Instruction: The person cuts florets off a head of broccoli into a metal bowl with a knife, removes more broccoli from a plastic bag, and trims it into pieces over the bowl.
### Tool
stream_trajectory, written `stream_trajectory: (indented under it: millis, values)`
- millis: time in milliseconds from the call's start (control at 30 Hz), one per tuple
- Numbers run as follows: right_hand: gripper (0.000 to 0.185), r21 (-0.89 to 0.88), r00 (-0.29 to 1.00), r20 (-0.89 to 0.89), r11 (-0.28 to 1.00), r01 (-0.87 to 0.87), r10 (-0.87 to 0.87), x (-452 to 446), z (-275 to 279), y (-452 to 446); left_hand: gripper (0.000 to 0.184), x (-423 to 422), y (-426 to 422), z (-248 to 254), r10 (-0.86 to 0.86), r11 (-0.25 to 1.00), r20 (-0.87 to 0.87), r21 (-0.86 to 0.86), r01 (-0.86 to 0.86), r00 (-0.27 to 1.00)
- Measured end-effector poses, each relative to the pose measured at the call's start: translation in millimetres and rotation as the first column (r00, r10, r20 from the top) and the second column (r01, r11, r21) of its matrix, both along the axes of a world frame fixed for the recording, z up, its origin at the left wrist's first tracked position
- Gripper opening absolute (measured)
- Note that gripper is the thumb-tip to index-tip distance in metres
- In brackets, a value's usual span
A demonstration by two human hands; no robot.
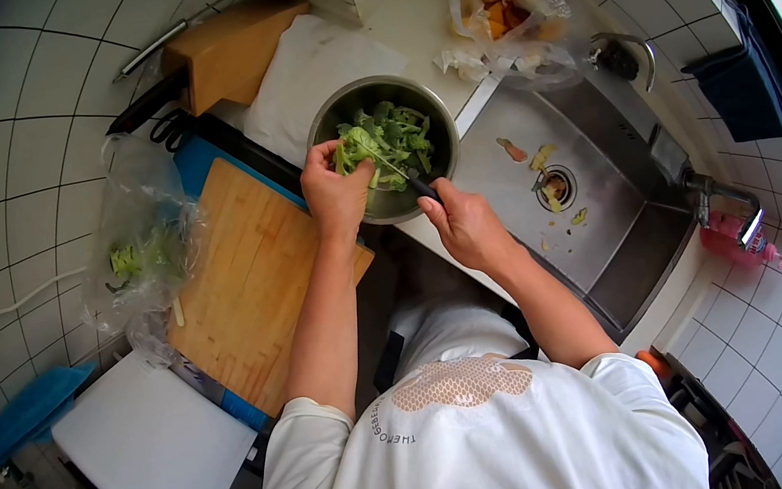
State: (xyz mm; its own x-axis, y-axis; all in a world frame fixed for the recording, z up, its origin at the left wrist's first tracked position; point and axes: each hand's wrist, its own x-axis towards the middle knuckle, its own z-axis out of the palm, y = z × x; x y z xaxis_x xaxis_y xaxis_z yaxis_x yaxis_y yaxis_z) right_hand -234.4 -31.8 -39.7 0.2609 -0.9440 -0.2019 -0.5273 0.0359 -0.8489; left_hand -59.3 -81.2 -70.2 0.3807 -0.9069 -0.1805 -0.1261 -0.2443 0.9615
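Over a metal bowl [438, 114], my left hand [335, 197] pinches a piece of broccoli [355, 149] between thumb and fingers. My right hand [471, 222] is wrapped round the black handle of a small knife [422, 186]. Its thin blade points up and left, against or very close to the held piece. Cut green broccoli pieces [407, 129] lie inside the bowl, below both hands. The exact contact between blade and broccoli is too small to make out.
Left of the bowl lies a wooden cutting board [238, 267], with a plastic bag of broccoli [150, 255] beside it. A knife block [231, 51] stands behind. The sink [590, 154] at right holds peel scraps [543, 159]. Another plastic bag [518, 13] sits at the back.
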Motion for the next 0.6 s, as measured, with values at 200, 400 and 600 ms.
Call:
stream_trajectory:
  millis: [200,400,600]
  values:
    - [0.027,-0.01,0.999,-0.038,1.0,-0.013,0.013,0.0,-1.4,0.7,0.034,3.6,-2.1,-2.5,-0.025,0.999,0.09,0.038,0.022,0.996]
    - [0.029,-0.019,0.997,-0.07,1.0,-0.024,0.023,-1.0,-2.6,0.2,0.033,1.0,-2.8,0.8,-0.042,0.999,0.069,0.033,0.04,0.997]
    - [0.028,0.006,0.998,-0.061,1.0,-0.024,0.024,-3.0,-2.4,-1.2,0.034,-2.5,0.5,5.3,-0.03,1.0,0.024,-0.001,0.03,0.999]
